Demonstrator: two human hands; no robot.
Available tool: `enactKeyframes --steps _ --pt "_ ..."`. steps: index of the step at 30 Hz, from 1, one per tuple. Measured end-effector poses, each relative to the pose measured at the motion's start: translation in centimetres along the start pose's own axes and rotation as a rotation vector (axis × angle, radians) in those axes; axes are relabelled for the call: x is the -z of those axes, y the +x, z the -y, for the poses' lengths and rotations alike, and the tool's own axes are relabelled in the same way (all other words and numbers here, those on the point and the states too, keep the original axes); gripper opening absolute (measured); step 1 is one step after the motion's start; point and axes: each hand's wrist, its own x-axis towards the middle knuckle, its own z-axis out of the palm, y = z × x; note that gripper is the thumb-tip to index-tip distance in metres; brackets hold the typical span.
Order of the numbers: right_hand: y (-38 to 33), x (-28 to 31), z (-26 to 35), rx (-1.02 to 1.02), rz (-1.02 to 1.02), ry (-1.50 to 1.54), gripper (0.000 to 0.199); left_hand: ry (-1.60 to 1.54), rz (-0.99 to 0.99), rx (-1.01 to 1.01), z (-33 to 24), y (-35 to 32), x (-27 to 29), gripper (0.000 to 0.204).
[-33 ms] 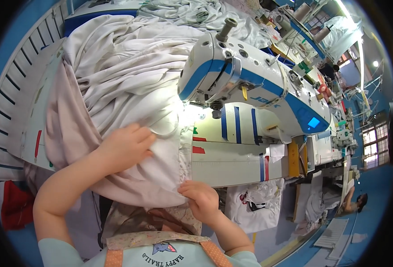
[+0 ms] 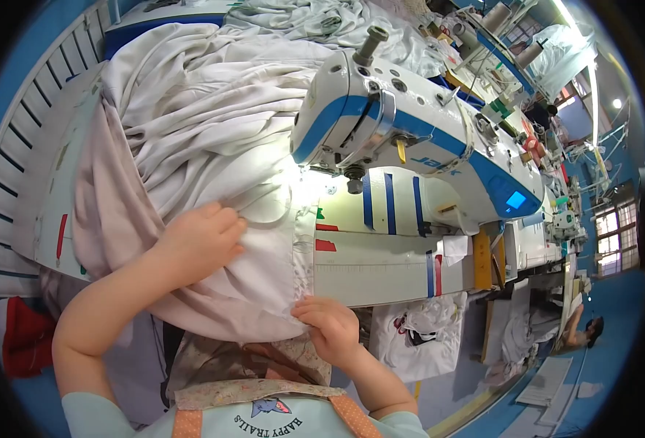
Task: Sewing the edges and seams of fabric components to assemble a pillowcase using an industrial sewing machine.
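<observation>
A crumpled red cloth (image 2: 29, 339) is being shown low at eight o'clock, and a white slatted panel (image 2: 38, 157) is being bent into a curve by the lens between nine and ten. Cones of thread (image 2: 531, 55) are being held up between one and two o'clock. Around two, a translucent plastic bag (image 2: 559, 55) is being seen beside a bright tube lamp (image 2: 592, 102). At three, a barred window (image 2: 618, 237) is being filled with pale light. A distant person (image 2: 576, 332) is being glimpsed at four, above pale flat panels (image 2: 545, 381). Between four and five, a white cloth (image 2: 399, 358) is being displayed below the table edge.
</observation>
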Motion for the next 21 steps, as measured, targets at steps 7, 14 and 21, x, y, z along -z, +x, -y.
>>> enactKeyframes --steps 7,14,21 --pt "0.2 0.0 -0.5 0.017 0.06 0.021 0.032 -0.113 -0.201 -0.336 -1.1 2.5 -1.0 0.031" --pt "0.1 1.8 -0.9 -0.016 0.074 0.005 0.03 -0.23 -0.133 -0.111 -0.8 3.2 -4.5 0.047" --pt "0.8 1.6 -1.7 0.018 0.113 0.021 0.031 -0.221 -0.107 -0.006 -0.5 3.5 -4.4 0.047"
